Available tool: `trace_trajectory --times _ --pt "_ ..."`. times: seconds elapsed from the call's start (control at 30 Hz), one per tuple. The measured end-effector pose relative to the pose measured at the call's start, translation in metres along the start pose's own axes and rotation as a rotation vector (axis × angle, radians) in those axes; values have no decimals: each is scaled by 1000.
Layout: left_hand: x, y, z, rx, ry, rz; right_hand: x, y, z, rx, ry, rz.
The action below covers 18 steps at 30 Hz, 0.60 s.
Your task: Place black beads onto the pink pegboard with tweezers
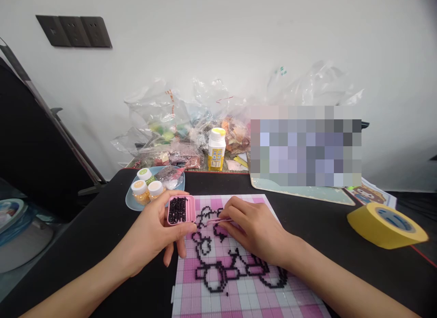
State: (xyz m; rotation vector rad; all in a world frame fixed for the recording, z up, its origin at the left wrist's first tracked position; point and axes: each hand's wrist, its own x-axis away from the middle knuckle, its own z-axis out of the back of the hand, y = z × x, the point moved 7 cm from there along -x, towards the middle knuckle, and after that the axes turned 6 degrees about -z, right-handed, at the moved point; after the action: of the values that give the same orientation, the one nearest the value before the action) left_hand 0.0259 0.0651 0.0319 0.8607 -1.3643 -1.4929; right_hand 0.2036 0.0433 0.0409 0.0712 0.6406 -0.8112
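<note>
Near the far-left corner of the black worktop point(99, 245), a pale blue plastic tray point(128, 200) carries small white-lidded jars point(139, 193) and a plastic packet point(169, 173). To its right and nearer, the left hand point(150, 229) grips a small pink square plastic dish point(192, 211) between thumb and fingers, raised beside the far-left corner of the pegboard; loose black beads point(177, 210) fill its left part, while the ridged right part shows bare. The pink-and-white checked pegboard point(189, 304) runs from mid-worktop to the near edge, bearing an outline of black beads point(224, 277). Over its far part, slim pink tweezers point(218, 221) lie nearly crosswise, tips leftward, just right of the dish and roughly in line with its near side; whether the tips pinch a bead, I cannot tell. The right hand point(257, 224) holds their other end, fingers closed in a pinch. The left hand is nearer the beads in the dish, the right nearer the outline. Toward the worktop's right edge sits a wide roll of yellow tape point(384, 229).
</note>
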Motion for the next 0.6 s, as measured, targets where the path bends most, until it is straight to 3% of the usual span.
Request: trace_trajectory --times 0.4,0.6 --pt "2 -2 1 -21 5 16 -1 0 1 0 7 7" --pt "2 -7 -2 -62 -41 72 -3 -7 17 -91 142 13"
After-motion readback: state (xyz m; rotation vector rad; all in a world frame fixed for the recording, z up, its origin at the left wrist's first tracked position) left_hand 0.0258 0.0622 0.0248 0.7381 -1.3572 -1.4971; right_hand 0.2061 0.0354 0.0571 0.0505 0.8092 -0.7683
